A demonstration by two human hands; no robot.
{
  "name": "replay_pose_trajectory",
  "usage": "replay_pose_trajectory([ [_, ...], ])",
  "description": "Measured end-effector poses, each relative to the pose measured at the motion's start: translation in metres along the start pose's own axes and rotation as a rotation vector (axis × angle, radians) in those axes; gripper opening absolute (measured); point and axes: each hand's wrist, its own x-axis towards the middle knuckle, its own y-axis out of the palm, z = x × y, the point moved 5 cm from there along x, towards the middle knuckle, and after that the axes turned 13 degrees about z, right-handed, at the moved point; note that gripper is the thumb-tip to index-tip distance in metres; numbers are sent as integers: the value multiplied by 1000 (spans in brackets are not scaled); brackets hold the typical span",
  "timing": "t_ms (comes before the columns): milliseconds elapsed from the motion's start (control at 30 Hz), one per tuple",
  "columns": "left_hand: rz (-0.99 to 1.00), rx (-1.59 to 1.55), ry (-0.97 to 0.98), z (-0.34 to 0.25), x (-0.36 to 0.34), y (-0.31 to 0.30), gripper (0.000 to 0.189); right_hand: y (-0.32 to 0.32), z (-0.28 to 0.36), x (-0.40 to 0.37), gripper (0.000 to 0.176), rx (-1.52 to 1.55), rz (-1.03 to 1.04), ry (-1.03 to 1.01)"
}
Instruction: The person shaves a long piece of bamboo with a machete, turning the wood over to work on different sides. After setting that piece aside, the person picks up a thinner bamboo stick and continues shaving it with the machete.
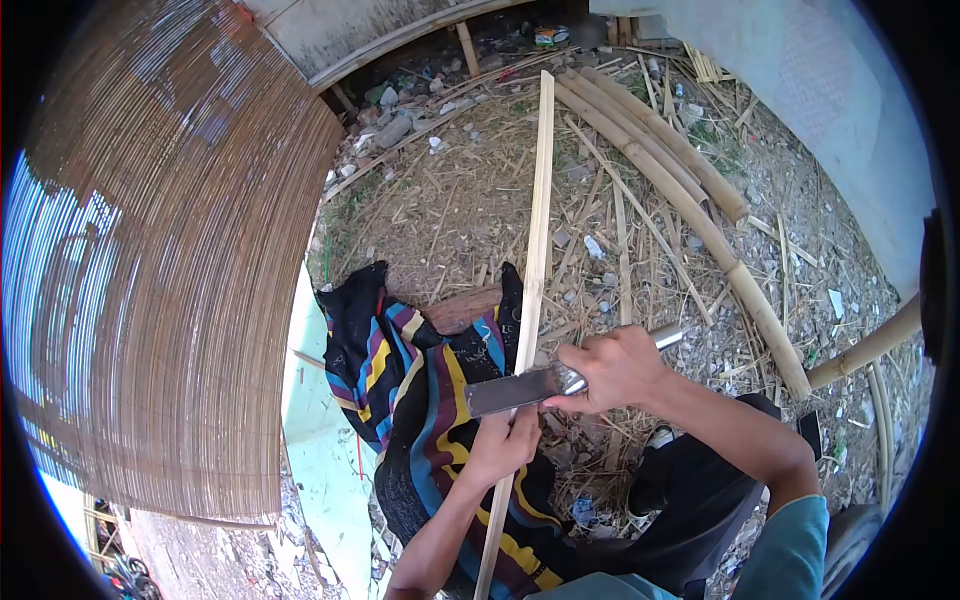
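Note:
My right hand [615, 370] is wrapped round the metal handle of a broad-bladed knife [508, 393]. Its dark, square-ended blade points left and lies across a long, pale split bamboo strip [540, 215]. Just below the blade, my left hand [505, 447] grips that strip with closed fingers. The strip runs from beside my lap away over the ground, passing above a striped cloth [425, 395] in black, yellow, blue and purple. Part of a reddish wooden block [465, 309] shows at the cloth's far edge.
Several bamboo poles [700, 215] lie on the right among shavings and rubble. A slatted bamboo blind [180, 260] hangs at the left, beside a pale green board [325, 470]. A whitish sheet [810, 90] covers the upper right.

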Motion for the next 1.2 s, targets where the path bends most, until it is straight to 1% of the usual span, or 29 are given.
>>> replay_pose_trajectory([
  [67,-1,37,53,-7,1,3,19,-5,-6,4,58,-47,-33,-13],
  [133,-16,17,31,-8,4,3,19,-7,-28,13,57,-91,-40,141],
  [167,-32,-1,21,-9,7,2,19,-11,-33,17,56,-124,-26,118],
  [200,-30,0,30,-11,14,1,19,-10,-36,21,56,-132,-31,117],
  [267,-82,4,61,-13,19,-5,21,-10,-35,26,58,-121,-144,150],
  [300,-92,-14,55,-19,14,-3,21,-15,-26,25,57,-79,-124,190],
  [333,-91,-6,74,-23,11,-4,21,-16,-21,23,57,-92,-140,185],
  [400,-36,-144,2,-11,-1,-2,21,-5,-13,18,57,-15,-43,143],
  [433,-57,-172,-19,-8,-2,1,22,0,-12,16,57,16,0,151],
  [467,-57,-169,-20,-4,-1,1,22,2,-10,13,57,18,-3,153],
  [533,-3,-229,-44,6,5,1,21,9,-3,8,59,90,59,117],
  [567,18,-192,-50,11,5,0,19,14,4,5,60,80,15,55],
  [600,21,-188,-42,11,4,1,19,13,9,3,60,72,10,55],
  [667,28,-99,-27,12,0,3,17,8,25,0,59,-4,58,-44],
  [700,-13,-33,40,17,1,3,16,1,17,4,59,34,81,-16],
  [733,24,0,29,7,-2,11,18,-3,4,12,59,45,84,-9],
  [800,-7,42,5,7,13,5,19,-9,-28,23,59,-48,28,143],
  [833,-22,30,56,5,17,6,18,-7,-27,25,59,23,-22,183],
  [867,-32,-8,34,2,16,7,17,-8,-24,23,59,14,-22,180],
  [933,-42,-28,30,0,6,7,15,-8,-9,18,60,37,45,133],
  [1000,-48,80,43,16,9,3,14,-3,12,11,60,24,157,-29],
  [1067,-19,114,70,13,8,8,15,0,13,9,60,-4,156,-60],
  [1133,-98,184,28,7,4,12,16,-10,-41,24,60,0,65,183],
  [1167,-112,243,64,3,9,8,18,-13,-64,29,59,-23,33,317],
  [1200,-109,240,75,6,8,11,18,-20,-82,33,59,-59,-16,446],
])
